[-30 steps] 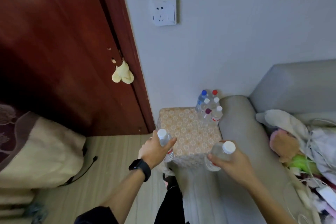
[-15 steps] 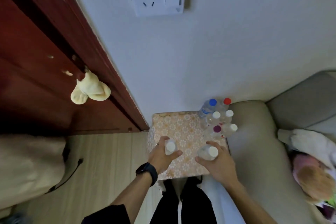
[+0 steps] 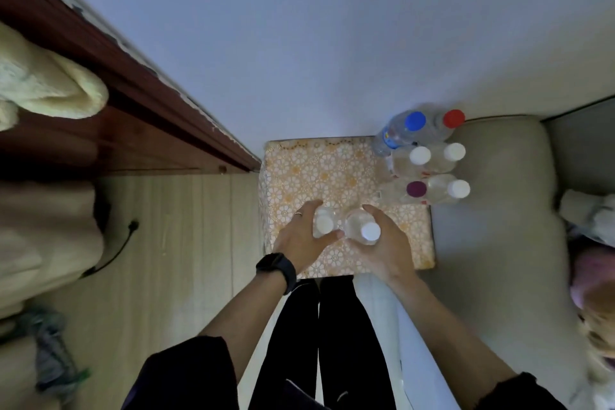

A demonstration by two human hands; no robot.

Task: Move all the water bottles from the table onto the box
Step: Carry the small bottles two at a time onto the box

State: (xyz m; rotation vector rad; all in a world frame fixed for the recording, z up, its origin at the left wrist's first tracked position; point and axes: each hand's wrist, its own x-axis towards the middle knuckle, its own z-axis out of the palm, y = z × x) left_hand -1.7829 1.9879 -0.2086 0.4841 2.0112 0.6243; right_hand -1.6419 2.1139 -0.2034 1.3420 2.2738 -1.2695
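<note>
Here the box (image 3: pixel 332 176) is a square block under a covering printed with small white flowers on orange. It sits between a pale plank floor (image 3: pixel 186 243) and the smooth grey sofa arm (image 3: pixel 492 210). Both forearms reach straight forward over its near half. The left hand (image 3: pixel 296 243), with a black watch (image 3: pixel 278 268) on the wrist and a ring (image 3: pixel 298 214) on one finger, curls thumb and fingers round the left bottle (image 3: pixel 323 225), clear plastic with a round white cap. The right hand (image 3: pixel 387 250) wraps the right bottle (image 3: pixel 361 228), alike and also white-capped. These two stand upright side by side, nearly touching; from above I cannot tell whether their bases rest on the box.

Eight bottles show in all: two in hand, and six more in three pairs along the box's far right edge, against the sofa arm. Of those six, there is one blue cap (image 3: pixel 415 120), one red cap (image 3: pixel 453 118), one purple cap (image 3: pixel 416 189) and three white caps (image 3: pixel 420 155).
</note>
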